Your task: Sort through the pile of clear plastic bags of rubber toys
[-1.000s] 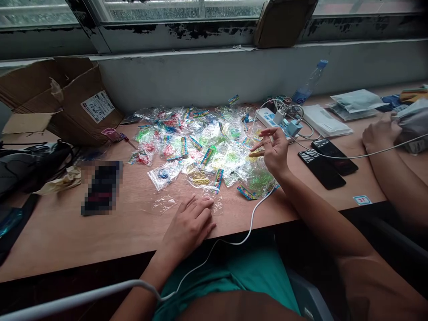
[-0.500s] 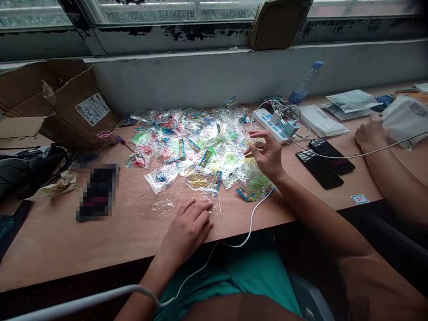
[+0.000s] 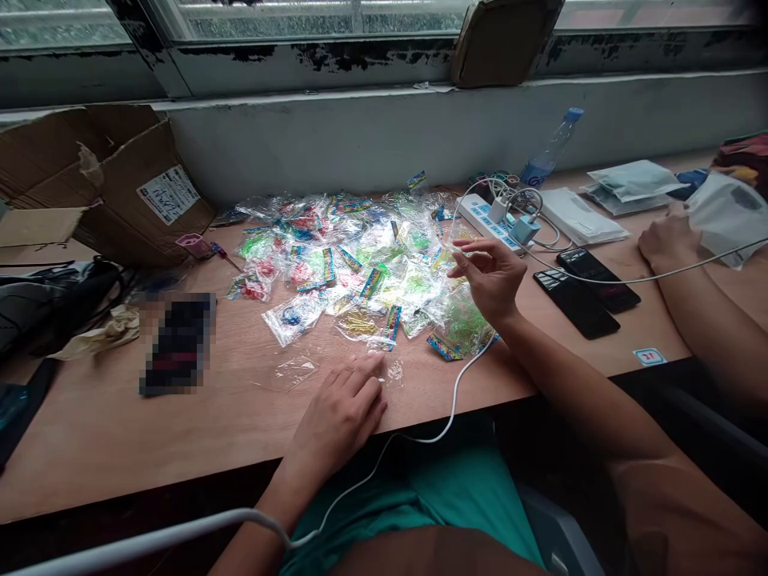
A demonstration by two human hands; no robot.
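My left hand lies flat near the table's front edge, fingers stretched over a crumpled clear plastic bag. Raised above the right side of a heap of small packets, my right hand has thumb and forefinger pinched together; what sits between them, if anything, is too small to make out. The heap is made of clear bags with blue patterned header strips and red, green, blue and yellow contents. Closest to my left hand is a bag with yellow pieces. Green contents fill a bag below my right hand.
A white power strip with plugged-in chargers stands behind my right hand. Two black phones lie to the right, near another person's hand. A white cable crosses the front edge. Cardboard boxes fill the left back.
My right hand has shifted slightly to the right, still pinched. My left hand stays flat in nearly the same place. The packets look unchanged.
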